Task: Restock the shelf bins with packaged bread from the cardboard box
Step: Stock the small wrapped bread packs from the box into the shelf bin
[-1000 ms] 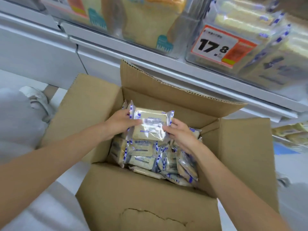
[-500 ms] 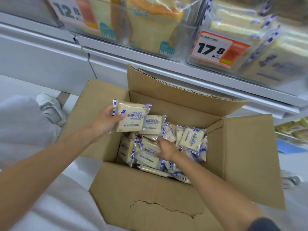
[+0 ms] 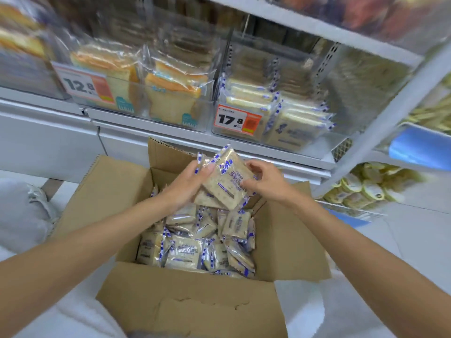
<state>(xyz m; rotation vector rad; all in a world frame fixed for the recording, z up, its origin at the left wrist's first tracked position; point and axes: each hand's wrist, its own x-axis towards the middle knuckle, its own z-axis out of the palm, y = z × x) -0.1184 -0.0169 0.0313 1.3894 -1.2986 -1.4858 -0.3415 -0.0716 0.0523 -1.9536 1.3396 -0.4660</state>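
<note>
Both hands are up over the far end of the cardboard box [image 3: 185, 306]. My left hand [image 3: 185, 184] and right hand [image 3: 266, 181] have a small stack of bread packets [image 3: 227, 179] between them. The packets are in clear wrap with blue-and-white edges, and the stack is tilted, one corner pointing up toward the shelf.

My left fingers [image 3: 207, 170] curl round the stack's left side, thumb across the top packet. My right fingers [image 3: 245, 183] pinch its right edge. Both hands are gripping, neither one spread wide. The stack hangs in the air, above the pile and below the shelf edge.

Down in the box, loose packets [image 3: 195, 247] of the same kind lie jumbled across the bottom. The flaps stand open, and the near flap has a torn patch.

Straight ahead on the lowest shelf is a clear shelf bin [image 3: 314, 142] with a 17.8 price tag [image 3: 236, 120]. It holds matching packets, some flat and some on edge. Just left of it a second bin [image 3: 205, 118] carries a 12.8 tag [image 3: 85, 86] and holds bagged sliced loaves [image 3: 170, 93]. Off to the right sit round yellow packs [image 3: 361, 189], too blurred to read.
</note>
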